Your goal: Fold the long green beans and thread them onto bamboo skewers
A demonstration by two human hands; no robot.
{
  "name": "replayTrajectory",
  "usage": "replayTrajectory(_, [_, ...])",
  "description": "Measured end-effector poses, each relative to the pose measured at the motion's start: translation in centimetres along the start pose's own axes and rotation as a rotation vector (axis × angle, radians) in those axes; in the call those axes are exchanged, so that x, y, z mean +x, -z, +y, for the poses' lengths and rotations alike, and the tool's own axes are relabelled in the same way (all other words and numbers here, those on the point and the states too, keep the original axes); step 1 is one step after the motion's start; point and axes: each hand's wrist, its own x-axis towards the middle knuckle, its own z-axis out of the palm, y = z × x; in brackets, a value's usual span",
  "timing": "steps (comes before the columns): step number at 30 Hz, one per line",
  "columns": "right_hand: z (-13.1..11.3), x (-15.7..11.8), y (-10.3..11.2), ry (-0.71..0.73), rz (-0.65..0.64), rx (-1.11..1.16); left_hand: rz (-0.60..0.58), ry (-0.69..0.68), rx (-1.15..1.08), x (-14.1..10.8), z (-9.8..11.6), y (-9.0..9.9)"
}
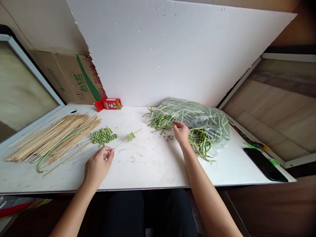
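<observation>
My left hand (100, 164) pinches a thin wooden skewer (119, 144) above the table's front left. Several short green bean pieces (130, 136) are threaded crosswise near the skewer's far end. Over on the right, my right hand (181, 133) is at the long green beans (161, 122), its fingers curled together at their edge; what the fingertips hold, if anything, is hidden. The beans spill from a clear plastic bag (195, 110). Small cut bean pieces (169, 137) lie just left of my right wrist. Finished-looking bean skewers (103, 135) lie stacked beyond my left hand.
A large pile of bare skewers (56, 135) covers the left side, with a long bean (59, 144) across it. A red box (113, 104) stands at the back by a cardboard box (74, 79). A black phone (264, 164) lies at right. A white board (172, 52) rises behind.
</observation>
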Motion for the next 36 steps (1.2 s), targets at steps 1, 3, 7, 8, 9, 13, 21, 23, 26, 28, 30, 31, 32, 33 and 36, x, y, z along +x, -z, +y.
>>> replayTrajectory(1, [0.2, -0.1, -0.1, 0.044, -0.03, -0.099, 0.003, 0.002, 0.001, -0.3, -0.2, -0.1])
replayTrajectory(3, [0.5, -0.6, -0.4, 0.131, -0.112, -0.318, 0.018, -0.002, -0.004, -0.8, -0.4, -0.6])
replayTrajectory(7, [0.5, -1.8, -1.3, 0.178, -0.17, -0.43, 0.049, -0.028, 0.006, -1.1, -0.6, -1.4])
replayTrajectory(8, [0.4, -1.9, -1.4, 0.188, -0.18, -0.466, 0.055, -0.037, 0.01, -1.1, -0.6, -1.5])
replayTrajectory(9, [0.4, -2.0, -1.5, 0.195, -0.183, -0.52, 0.058, -0.047, 0.018, -1.1, -0.6, -1.6])
replayTrajectory(13, [0.6, -1.5, -1.3, 0.213, -0.177, -0.678, 0.041, -0.082, 0.064, -1.2, -0.4, -1.8])
replayTrajectory(21, [0.2, -1.0, -0.5, 0.267, -0.207, -0.737, 0.041, -0.128, 0.064, -1.1, -0.5, -2.0])
replayTrajectory(23, [-0.8, -1.5, -0.7, 0.357, -0.227, -0.743, 0.037, -0.141, 0.021, -1.0, -0.7, -2.1])
replayTrajectory(26, [-3.1, -2.6, -0.9, 0.499, -0.242, -0.697, 0.035, -0.167, -0.043, -1.0, -0.9, -2.4])
replayTrajectory(28, [-5.0, -3.4, -1.0, 0.589, -0.263, -0.651, 0.04, -0.173, -0.062, -1.0, -1.1, -2.6])
replayTrajectory(30, [-7.0, -4.4, -1.1, 0.67, -0.287, -0.621, 0.045, -0.167, -0.07, -1.0, -1.2, -2.7])
replayTrajectory(31, [-7.9, -4.9, -1.0, 0.708, -0.304, -0.608, 0.046, -0.165, -0.075, -1.0, -1.2, -2.7])
replayTrajectory(32, [-8.8, -5.3, -0.9, 0.739, -0.312, -0.588, 0.046, -0.164, -0.081, -1.0, -1.2, -2.7])
replayTrajectory(33, [-9.7, -5.6, -0.8, 0.767, -0.319, -0.565, 0.045, -0.164, -0.085, -1.0, -1.1, -2.7])
replayTrajectory(36, [-12.4, -6.0, -0.1, 0.842, -0.294, -0.491, 0.044, -0.164, -0.084, -1.0, -0.9, -2.6])
